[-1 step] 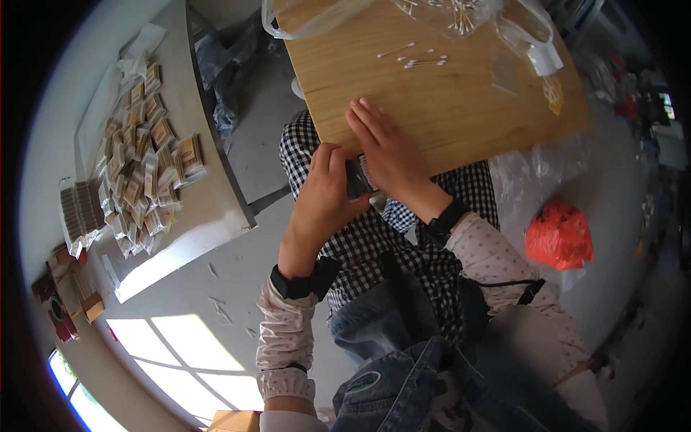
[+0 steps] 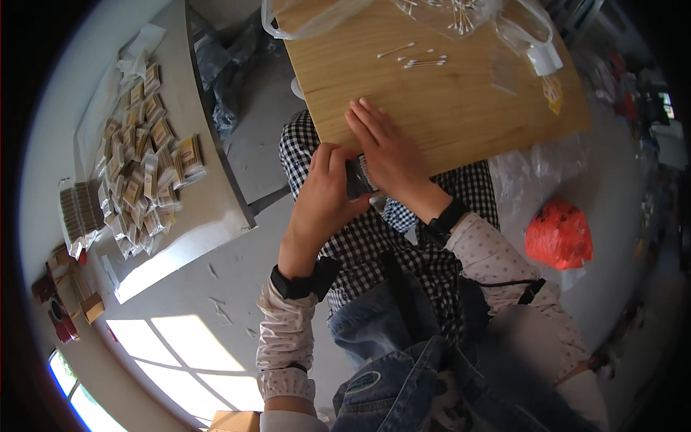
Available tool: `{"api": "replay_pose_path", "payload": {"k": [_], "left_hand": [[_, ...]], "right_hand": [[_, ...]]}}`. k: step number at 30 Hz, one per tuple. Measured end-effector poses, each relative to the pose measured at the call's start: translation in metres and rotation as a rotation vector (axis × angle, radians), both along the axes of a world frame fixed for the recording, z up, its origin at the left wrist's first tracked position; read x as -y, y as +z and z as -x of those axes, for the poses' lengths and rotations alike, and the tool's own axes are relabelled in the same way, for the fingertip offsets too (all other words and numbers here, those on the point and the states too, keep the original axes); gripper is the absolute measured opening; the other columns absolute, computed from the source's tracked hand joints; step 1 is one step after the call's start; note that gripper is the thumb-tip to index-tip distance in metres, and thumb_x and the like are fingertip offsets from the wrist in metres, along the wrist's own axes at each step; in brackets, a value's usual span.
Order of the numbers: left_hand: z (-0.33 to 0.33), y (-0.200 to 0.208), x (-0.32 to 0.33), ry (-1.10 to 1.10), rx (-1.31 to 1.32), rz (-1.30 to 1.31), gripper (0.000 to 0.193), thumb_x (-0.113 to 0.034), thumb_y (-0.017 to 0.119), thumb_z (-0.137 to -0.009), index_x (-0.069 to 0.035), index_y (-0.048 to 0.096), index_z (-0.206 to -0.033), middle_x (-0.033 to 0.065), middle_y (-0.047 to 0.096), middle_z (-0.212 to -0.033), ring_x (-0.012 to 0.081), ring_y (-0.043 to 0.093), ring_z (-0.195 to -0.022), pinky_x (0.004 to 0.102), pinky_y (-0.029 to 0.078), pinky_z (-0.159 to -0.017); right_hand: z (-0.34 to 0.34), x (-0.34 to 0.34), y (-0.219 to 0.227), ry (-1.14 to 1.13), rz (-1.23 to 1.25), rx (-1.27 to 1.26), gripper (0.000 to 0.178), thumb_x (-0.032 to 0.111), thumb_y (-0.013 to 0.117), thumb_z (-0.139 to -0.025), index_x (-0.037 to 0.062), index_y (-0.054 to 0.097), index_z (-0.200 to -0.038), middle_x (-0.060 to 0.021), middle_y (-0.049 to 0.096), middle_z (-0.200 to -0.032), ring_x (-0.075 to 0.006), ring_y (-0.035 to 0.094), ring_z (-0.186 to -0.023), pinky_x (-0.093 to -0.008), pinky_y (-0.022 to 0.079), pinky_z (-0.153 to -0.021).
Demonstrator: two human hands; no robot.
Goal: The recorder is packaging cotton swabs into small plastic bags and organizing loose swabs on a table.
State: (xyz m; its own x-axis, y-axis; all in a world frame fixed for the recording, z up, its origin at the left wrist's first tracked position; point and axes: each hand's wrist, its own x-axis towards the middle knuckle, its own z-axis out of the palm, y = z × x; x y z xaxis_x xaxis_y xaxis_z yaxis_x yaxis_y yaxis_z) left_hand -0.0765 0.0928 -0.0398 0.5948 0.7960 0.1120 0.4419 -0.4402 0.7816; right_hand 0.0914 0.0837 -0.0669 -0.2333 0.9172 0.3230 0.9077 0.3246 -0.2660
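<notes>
At the near left corner of the wooden table, my left hand (image 2: 327, 193) is curled round a small see-through packet (image 2: 353, 180). A row of pale tips shows at the packet's right side, but most of it is hidden by my hands. My right hand (image 2: 392, 157) lies against that side, its fingers stretched out together over the table edge and gripping nothing I can see. Several loose cotton swabs (image 2: 425, 63) lie on the wooden table (image 2: 461, 108) beyond my hands. More swabs fill a clear plastic bag (image 2: 461, 20) at the far edge.
To the left, a metal-topped table (image 2: 205, 201) bears a heap of small bagged packs (image 2: 137, 169) and a stacked row of packs (image 2: 78, 209). A white cap-like piece (image 2: 545, 59) sits at the wooden table's right. On the floor at right is a red plastic bag (image 2: 560, 236).
</notes>
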Motion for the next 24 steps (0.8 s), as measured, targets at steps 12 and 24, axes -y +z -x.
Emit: {"api": "replay_pose_path", "payload": {"k": [12, 24], "left_hand": [[0.005, -0.001, 0.002, 0.008, 0.069, 0.032, 0.061, -0.006, 0.081, -0.059, 0.001, 0.053, -0.113, 0.0177, 0.051, -0.109, 0.0381, 0.053, -0.104, 0.0421, 0.049, -0.089], [0.003, -0.01, 0.014, 0.189, 0.065, -0.191, 0.061, -0.014, 0.082, -0.06, -0.005, 0.059, -0.115, 0.0143, 0.05, -0.135, 0.037, 0.048, -0.121, 0.0465, 0.04, -0.102]], "right_hand": [[0.017, -0.003, -0.001, -0.02, 0.052, -0.059, 0.055, 0.009, 0.054, -0.089, 0.0001, 0.041, -0.142, -0.0152, 0.039, -0.151, -0.0301, 0.036, -0.141, -0.0428, 0.038, -0.112], [0.038, 0.003, 0.007, -0.032, 0.108, -0.547, 0.059, -0.005, 0.052, -0.086, 0.0016, 0.04, -0.143, -0.016, 0.038, -0.151, -0.0334, 0.034, -0.142, -0.0428, 0.038, -0.111]]}}
